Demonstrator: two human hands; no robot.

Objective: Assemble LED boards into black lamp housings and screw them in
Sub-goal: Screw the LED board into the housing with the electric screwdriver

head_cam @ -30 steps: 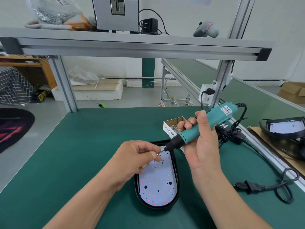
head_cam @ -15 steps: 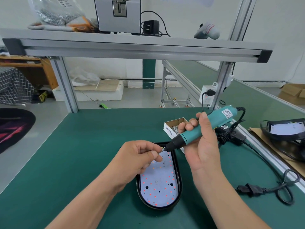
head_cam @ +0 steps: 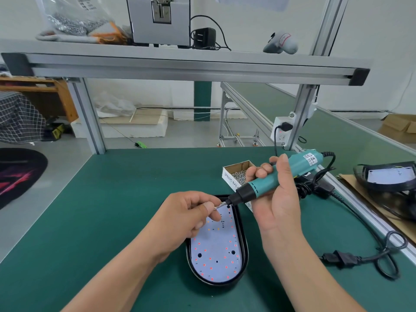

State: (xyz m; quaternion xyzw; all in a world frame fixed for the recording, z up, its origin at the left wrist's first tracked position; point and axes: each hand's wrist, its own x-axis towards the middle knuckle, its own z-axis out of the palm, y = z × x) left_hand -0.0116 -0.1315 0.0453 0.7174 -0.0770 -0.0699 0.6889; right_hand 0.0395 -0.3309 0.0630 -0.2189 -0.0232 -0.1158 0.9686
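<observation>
The screw [head_cam: 218,206] was tiny, barely a glint. The top end of the LED board [head_cam: 216,251] was hidden behind the left hand [head_cam: 189,212], whose curled fingers pinched the screw between thumb and forefinger, right at the bit of the electric screwdriver [head_cam: 281,174]. The right hand [head_cam: 281,199] was wrapped around that teal tool, tip slanting down-left. The board lay inside the black lamp housing [head_cam: 244,248], lower centre of frame, on the green table [head_cam: 112,199]. The screw box [head_cam: 238,174] was partly covered.
</observation>
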